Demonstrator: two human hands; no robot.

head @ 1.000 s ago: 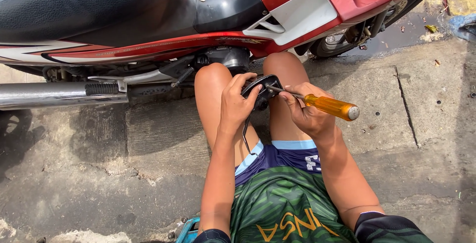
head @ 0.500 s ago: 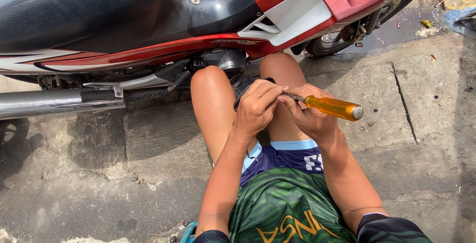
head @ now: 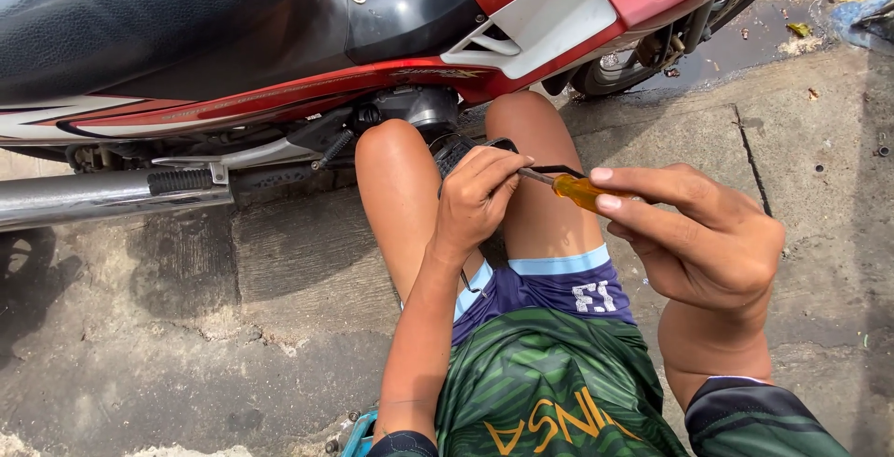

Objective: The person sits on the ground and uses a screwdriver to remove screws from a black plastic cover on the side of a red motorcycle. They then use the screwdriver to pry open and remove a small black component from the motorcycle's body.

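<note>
slippage looks the main risk: right hand (head: 698,238) closes on a screwdriver (head: 573,189) by its orange handle, tip aimed at a small black part (head: 456,151) pinched in the left hand (head: 475,201). part sits over bare knees, beside the motorbike (head: 279,38); a slip could jab fingers or drop it onto the concrete (head: 233,327).

A single head-worn camera looks steeply down and forward over the seated person's own lap, close in. The left hand (head: 475,198) and right hand (head: 703,233), meeting on a yellow-handled screwdriver (head: 573,187), sit near frame centre. Beyond that grip a red motorcycle (head: 559,0) spans the top edge; cracked concrete pavement (head: 186,345) fills the rest.
</note>
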